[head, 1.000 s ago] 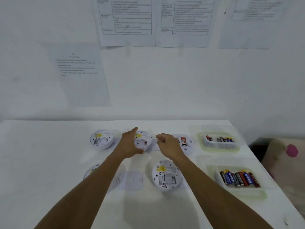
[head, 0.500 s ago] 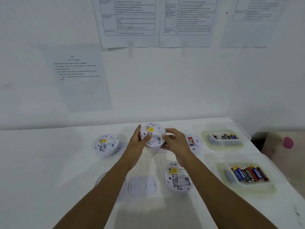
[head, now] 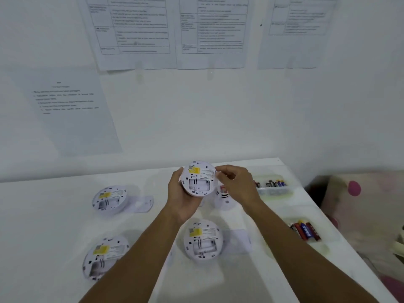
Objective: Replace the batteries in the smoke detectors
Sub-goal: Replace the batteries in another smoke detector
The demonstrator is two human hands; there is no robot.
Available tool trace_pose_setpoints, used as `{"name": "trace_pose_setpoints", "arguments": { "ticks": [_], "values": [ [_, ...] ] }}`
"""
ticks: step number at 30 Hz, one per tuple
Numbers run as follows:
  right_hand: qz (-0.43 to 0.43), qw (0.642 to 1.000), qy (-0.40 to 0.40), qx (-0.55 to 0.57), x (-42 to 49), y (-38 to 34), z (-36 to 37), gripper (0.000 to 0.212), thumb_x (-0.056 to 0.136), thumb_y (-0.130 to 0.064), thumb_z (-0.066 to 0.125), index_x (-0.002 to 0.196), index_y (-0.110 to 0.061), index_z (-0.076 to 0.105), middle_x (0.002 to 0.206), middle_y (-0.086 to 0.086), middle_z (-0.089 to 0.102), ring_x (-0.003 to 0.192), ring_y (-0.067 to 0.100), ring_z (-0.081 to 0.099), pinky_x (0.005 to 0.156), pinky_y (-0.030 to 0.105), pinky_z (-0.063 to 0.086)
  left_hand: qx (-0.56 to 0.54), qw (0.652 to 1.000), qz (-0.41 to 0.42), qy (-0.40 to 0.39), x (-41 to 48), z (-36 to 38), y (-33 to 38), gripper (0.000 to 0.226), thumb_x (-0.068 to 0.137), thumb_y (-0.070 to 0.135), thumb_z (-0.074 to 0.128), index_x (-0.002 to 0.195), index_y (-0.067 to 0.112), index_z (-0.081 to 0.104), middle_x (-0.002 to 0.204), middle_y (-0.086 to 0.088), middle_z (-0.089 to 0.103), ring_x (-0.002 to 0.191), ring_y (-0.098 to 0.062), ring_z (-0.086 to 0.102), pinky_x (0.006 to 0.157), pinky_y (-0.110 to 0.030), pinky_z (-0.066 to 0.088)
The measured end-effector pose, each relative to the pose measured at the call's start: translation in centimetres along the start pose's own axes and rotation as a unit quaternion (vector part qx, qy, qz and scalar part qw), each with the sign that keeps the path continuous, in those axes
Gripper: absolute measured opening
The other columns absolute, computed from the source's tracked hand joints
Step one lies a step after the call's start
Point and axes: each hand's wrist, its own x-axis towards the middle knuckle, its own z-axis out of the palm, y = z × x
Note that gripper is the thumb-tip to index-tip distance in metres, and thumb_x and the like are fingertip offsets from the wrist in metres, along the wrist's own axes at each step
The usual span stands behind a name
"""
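My left hand grips 1 smoke detector, right hand pinching its rim; battery bay looks empty. 3 more detectors wait on the desk.

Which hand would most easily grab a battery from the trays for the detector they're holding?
Probably the right hand: both battery trays lie on its side, and the left hand cradles the smoke detector.

Test or training workstation: white table, printed instruction sheets taped to wall, batteries sorted in trays.
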Motion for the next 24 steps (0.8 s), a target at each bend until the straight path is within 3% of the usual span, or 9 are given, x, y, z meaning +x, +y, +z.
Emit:
{"name": "trace_pose_setpoints", "arguments": {
  "ticks": [2,4,6,10,12,14,16,21,24],
  "values": [
    [-0.007,0.999,0.027,-0.035,1.6,0.9,-3.1,0.014,0.088,-0.014,0.065,0.096,-0.018,0.075,0.085,-0.002,0.073,0.068,0.01,0.064,0.062,0.011,0.048,-0.019,1.0,-0.018,-0.008,0.7,1.0,-1.2,0.045,0.098,0.04,0.041,0.121,0.009,0.065,0.124,-0.019,0.065,0.11,-0.035,0.062,0.085,-0.042,0.055],
    [0.016,0.995,0.027,-0.096,3.6,2.5,-6.5,0.013,0.086,-0.012,0.065,0.094,-0.016,0.074,0.082,0.002,0.073,0.061,0.007,0.06,0.062,0.017,0.047,-0.027,0.999,-0.032,-0.012,1.4,1.7,-2.3,0.045,0.097,0.041,0.043,0.123,0.011,0.064,0.127,-0.02,0.063,0.114,-0.038,0.06,0.093,-0.049,0.052],
    [0.065,0.979,-0.012,-0.191,5.7,4.3,-9.7,0.013,0.082,-0.012,0.066,0.091,-0.018,0.074,0.076,0.0,0.073,0.059,0.011,0.063,0.059,0.021,0.047,-0.037,0.998,-0.04,-0.012,2.0,2.3,-3.4,0.046,0.097,0.041,0.044,0.125,0.01,0.063,0.131,-0.023,0.06,0.123,-0.042,0.054,0.103,-0.057,0.042],
    [0.112,0.933,-0.126,-0.318,8.6,7.4,-12.5,0.022,0.077,-0.011,0.072,0.098,-0.017,0.073,0.066,-0.005,0.07,0.054,0.006,0.064,0.047,0.016,0.044,-0.053,0.998,-0.044,0.003,3.1,2.8,-5.0,0.053,0.096,0.044,0.046,0.133,0.008,0.057,0.133,-0.026,0.058,0.128,-0.044,0.05,0.103,-0.062,0.04],
    [0.103,0.908,-0.182,-0.363,9.2,8.3,-12.4,0.031,0.077,-0.013,0.074,0.107,-0.017,0.072,0.077,-0.006,0.07,0.066,0.008,0.065,0.058,0.018,0.047,-0.058,0.997,-0.039,0.013,3.5,2.8,-5.5,0.053,0.096,0.044,0.046,0.134,0.008,0.057,0.133,-0.025,0.058,0.128,-0.044,0.05,0.103,-0.062,0.04],
    [0.081,0.889,-0.217,-0.396,9.6,9.1,-11.9,0.036,0.078,-0.016,0.074,0.114,-0.016,0.071,0.106,-0.002,0.07,0.092,0.015,0.066,0.077,0.022,0.049,-0.051,0.998,-0.031,0.022,3.8,2.9,-5.7,0.052,0.096,0.043,0.046,0.133,0.008,0.058,0.132,-0.025,0.059,0.127,-0.044,0.051,0.104,-0.062,0.04],
    [0.068,0.886,-0.231,-0.396,10.1,9.9,-11.4,0.035,0.078,-0.018,0.075,0.113,-0.015,0.071,0.12,0.001,0.066,0.101,0.018,0.063,0.081,0.023,0.047,-0.048,0.998,-0.027,0.029,4.0,3.0,-5.8,0.053,0.096,0.044,0.045,0.133,0.008,0.058,0.13,-0.025,0.061,0.127,-0.043,0.051,0.106,-0.062,0.037],
    [0.073,0.899,-0.226,-0.368,10.5,10.4,-10.8,0.019,0.074,-0.021,0.078,0.093,-0.018,0.076,0.098,0.0,0.07,0.075,0.012,0.058,0.061,0.021,0.044,-0.042,0.998,-0.022,0.041,4.4,3.1,-5.9,0.055,0.095,0.044,0.046,0.135,0.007,0.056,0.131,-0.026,0.06,0.129,-0.043,0.049,0.108,-0.061,0.035],
    [0.097,0.921,-0.193,-0.323,10.4,10.3,-11.0,0.014,0.072,-0.012,0.075,0.084,-0.017,0.072,0.085,0.001,0.066,0.059,0.01,0.057,0.05,0.02,0.042,-0.047,0.998,-0.02,0.041,4.3,3.1,-5.9,0.055,0.095,0.043,0.046,0.135,0.007,0.056,0.132,-0.026,0.059,0.13,-0.043,0.048,0.108,-0.06,0.035]
  ]
}}
